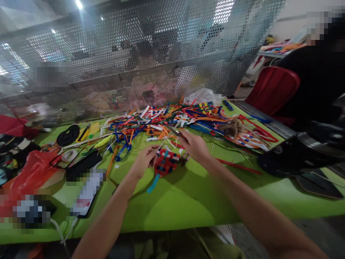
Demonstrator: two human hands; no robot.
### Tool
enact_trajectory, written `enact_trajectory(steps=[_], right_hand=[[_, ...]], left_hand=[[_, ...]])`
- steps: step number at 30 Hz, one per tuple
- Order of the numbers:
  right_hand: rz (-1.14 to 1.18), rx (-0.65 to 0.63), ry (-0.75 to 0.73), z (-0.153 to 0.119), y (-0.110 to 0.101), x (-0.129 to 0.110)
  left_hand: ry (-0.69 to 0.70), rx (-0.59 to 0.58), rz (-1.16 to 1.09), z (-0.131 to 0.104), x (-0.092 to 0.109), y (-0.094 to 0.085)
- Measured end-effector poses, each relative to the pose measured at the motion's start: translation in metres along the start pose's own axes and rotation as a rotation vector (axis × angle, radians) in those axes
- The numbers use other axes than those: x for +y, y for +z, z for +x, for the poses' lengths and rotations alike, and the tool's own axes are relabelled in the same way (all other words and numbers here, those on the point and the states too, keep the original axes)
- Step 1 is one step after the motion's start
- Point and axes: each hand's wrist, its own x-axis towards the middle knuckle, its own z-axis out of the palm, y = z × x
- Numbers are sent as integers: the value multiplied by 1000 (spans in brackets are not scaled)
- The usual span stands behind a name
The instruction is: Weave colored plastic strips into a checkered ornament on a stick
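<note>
A small woven piece [167,162] of red, dark blue and white strips lies on the green tabletop [172,208], with a teal strip [153,184] hanging out at its lower left. My left hand [145,159] pinches its upper left edge, near a pale strip. Above and to the right of the weave, my right hand [192,144] is closed around a slim dark tool [174,131], whose tip points up and left. What the tool's tip touches is too small to tell.
Colourful strips [137,120] are heaped behind the hands. A phone [87,194], red bag [35,169] and tape roll [69,155] lie left. On the right are a black machine part [293,151], a red chair [272,90] and a person in black [315,75].
</note>
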Motion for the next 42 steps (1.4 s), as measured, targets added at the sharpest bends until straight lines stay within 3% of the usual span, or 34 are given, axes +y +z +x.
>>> enact_trajectory(steps=[5,9,14,20,25,29,35,40,42], right_hand=[[857,52,246,11,-10,10],[1036,22,281,10,-9,7],[817,-228,192,2,-5,-7],[96,-19,9,4,-20,1],[-308,60,-76,-1,-9,0],[-400,-57,-218,-9,6,-9],[-423,51,-81,-6,-1,-9],[-415,-98,-212,-15,8,-19],[-412,-91,-211,-14,7,-19]], left_hand=[[-8,-90,66,1,-8,0],[-64,-223,38,-3,-10,1],[-143,-297,-18,-5,-8,1],[-76,-137,-132,-3,-5,-3],[-72,-151,-195,-5,0,-3],[-111,-116,-272,-7,2,-1],[-104,-161,-357,-9,5,2],[-110,-91,-394,-9,7,2],[-102,-95,-384,-10,8,1]])
